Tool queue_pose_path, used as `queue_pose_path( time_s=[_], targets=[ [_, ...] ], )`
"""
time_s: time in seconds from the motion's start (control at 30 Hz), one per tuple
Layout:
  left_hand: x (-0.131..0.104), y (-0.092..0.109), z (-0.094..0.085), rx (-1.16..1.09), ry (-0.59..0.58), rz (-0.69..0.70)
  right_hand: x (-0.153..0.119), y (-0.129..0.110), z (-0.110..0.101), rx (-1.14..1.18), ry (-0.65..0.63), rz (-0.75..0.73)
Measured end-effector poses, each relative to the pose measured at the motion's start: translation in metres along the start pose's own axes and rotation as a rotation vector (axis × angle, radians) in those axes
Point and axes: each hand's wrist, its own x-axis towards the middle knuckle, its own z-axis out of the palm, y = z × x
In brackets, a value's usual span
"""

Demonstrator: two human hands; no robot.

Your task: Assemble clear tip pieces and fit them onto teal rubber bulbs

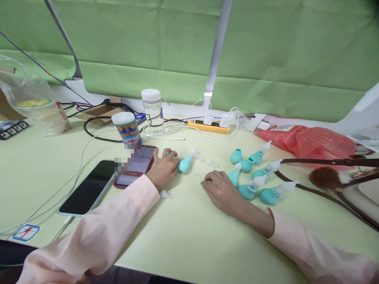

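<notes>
My left hand (163,169) is curled over a teal rubber bulb, mostly hidden, with a bit of teal showing between the fingers. Right beside its fingertips lies a teal bulb nasal aspirator (185,164) with a white tip. A loose translucent nozzle tip (165,194) rests under the left wrist. My right hand (218,191) lies low on the table, fingers bent together; what they hold, if anything, is hidden. Just beyond it several assembled aspirators (269,195) lie in a group, along with two open bulbs without tips (236,156). Small clear parts (213,164) lie between the hands.
A red-cased phone (134,167) and a dark phone (89,187) lie left. Behind stand a paper cup (127,128), a water bottle (153,112) and a yellow power strip (209,126). Red bubble wrap (314,146) and a brown bag strap (325,162) are right.
</notes>
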Motion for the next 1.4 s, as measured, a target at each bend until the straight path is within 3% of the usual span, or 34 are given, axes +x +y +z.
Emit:
queue_pose_path(
  time_s=[0.23, 0.37, 0.43, 0.53, 0.67, 0.87, 1.23, 1.4],
  targets=[
    [-0.003, 0.008, -0.001, -0.056, 0.241, -0.124, 0.001, -0.002, -0.004, 0.126, 0.146, 0.021],
    [-0.009, 0.022, -0.005, -0.41, 0.335, -0.021, 0.003, -0.006, -0.009, 0.383, 0.354, 0.126],
    [-0.014, 0.033, -0.007, -0.6, 0.342, 0.012, 0.004, -0.009, -0.014, 0.468, 0.393, 0.215],
    [-0.021, 0.049, -0.009, -0.861, 0.21, -0.025, 0.005, -0.011, -0.02, 0.636, 0.365, 0.366],
    [-0.025, 0.06, -0.01, -1.195, 0.014, -0.227, 0.006, -0.009, -0.02, 0.912, 0.283, 0.518],
    [-0.025, 0.06, -0.009, -1.687, -0.151, -0.392, 0.008, -0.01, -0.022, 1.126, 0.212, 0.492],
    [-0.027, 0.06, -0.005, -1.793, -0.227, -0.378, 0.008, -0.013, -0.026, 1.077, 0.133, 0.395],
    [-0.028, 0.058, -0.004, -1.784, -0.234, -0.383, 0.008, -0.014, -0.026, 1.02, 0.197, 0.389]
  ],
)
